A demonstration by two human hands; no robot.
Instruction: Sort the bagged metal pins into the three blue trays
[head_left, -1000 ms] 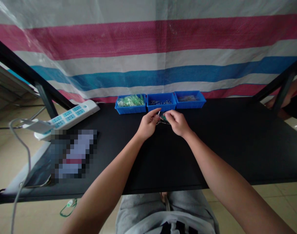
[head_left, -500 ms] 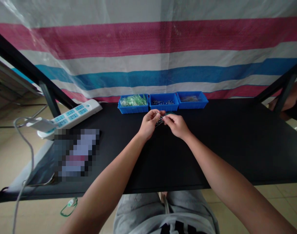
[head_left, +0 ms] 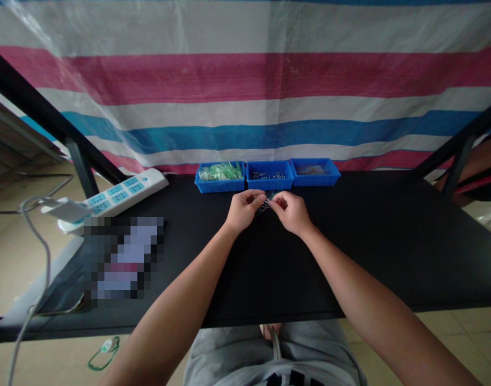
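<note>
Just in front of the blue boxes, my left hand [head_left: 242, 210] and my right hand [head_left: 290, 211] meet with their fingertips almost touching. Both are closed in a pinch at a small shiny metal piece [head_left: 266, 202], too small to name surely. Beneath the fingers, several thin metal pieces [head_left: 262, 209] like screws lie on the black table, partly covered by my left hand. Something greenish shows behind the fingertips, too hidden to make out. The middle blue box [head_left: 270, 184] holds similar loose metal pieces.
The left blue box [head_left: 220, 187] contains green and clear plastic packets; the right blue box [head_left: 316, 179] holds thin items in clear plastic. A white power strip [head_left: 116, 195] with a plugged-in charger and a blurred flat object [head_left: 128, 257] occupy the left side. Striped sheeting [head_left: 237, 112] hangs behind.
The view has tilted slightly upward, so everything sits lower. My right hand's fingers have curled closer to my left fingertips; both hands remain at the metal pieces.
</note>
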